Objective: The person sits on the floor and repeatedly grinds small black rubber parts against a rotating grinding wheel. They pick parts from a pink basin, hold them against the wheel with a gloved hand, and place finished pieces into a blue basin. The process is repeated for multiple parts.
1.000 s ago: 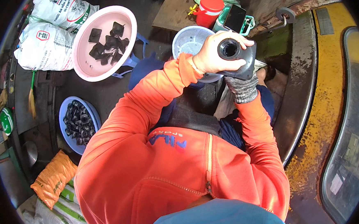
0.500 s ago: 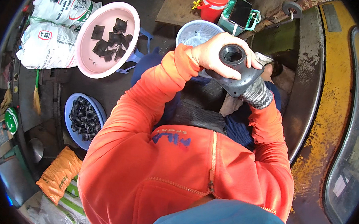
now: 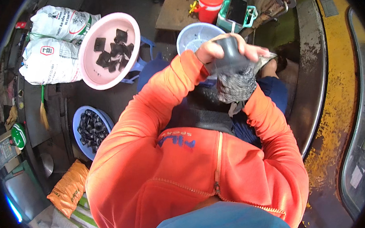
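Observation:
My bare left hand [image 3: 236, 47] is closed over a black hollow rubber-like piece [image 3: 230, 57], its fingers around the round neck. The piece is tilted and smeared by motion; its wider base points down toward me. My right hand [image 3: 237, 84], in a grey knitted glove, is a fist pressed against that base. What its fingers hold is hidden. Beside the glove a pale cloth-like flap [image 3: 264, 62] sticks out; whether my right hand grips it I cannot tell.
A pink basin [image 3: 87, 74] with several flat black pieces stands at the left on a blue stool [image 3: 146, 49]. Below it sits a blue basin [image 3: 79, 143] full of black pieces. Past my hands are a pale blue basket [image 3: 199, 31], a red jug [image 3: 209, 11] and a phone [image 3: 237, 9].
The black piece has tipped, so its round opening no longer faces up. My gloved right hand has come left and toward me, under the piece. The whole view has shifted slightly.

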### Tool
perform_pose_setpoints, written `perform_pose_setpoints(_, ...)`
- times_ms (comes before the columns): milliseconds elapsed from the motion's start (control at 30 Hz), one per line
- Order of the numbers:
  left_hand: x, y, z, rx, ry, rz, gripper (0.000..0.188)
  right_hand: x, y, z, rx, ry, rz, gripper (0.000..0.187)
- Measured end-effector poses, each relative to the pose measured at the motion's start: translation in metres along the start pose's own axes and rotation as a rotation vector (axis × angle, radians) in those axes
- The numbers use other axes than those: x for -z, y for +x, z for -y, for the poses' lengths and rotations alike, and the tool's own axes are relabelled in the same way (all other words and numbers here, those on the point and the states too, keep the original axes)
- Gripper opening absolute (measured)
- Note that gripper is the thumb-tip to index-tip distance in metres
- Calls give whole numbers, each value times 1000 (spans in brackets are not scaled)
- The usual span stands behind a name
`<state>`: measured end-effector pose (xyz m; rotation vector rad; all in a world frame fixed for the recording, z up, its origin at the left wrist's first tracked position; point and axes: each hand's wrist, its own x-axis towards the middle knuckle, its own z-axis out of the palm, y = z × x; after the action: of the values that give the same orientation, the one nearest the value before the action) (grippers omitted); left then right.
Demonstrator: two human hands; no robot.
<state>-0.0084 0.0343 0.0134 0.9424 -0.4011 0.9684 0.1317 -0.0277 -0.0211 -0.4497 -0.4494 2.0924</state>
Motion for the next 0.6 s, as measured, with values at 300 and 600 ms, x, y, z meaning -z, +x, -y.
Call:
perform_pose_setpoints(300, 28, -6, -16, -263, -705, -780, 42, -15, 20, 36, 44, 158, -227, 39)
perform_pose_setpoints(600, 33, -14, -12, -230, -835, -806, 41, -3, 20, 44, 120, 118, -177, 26)
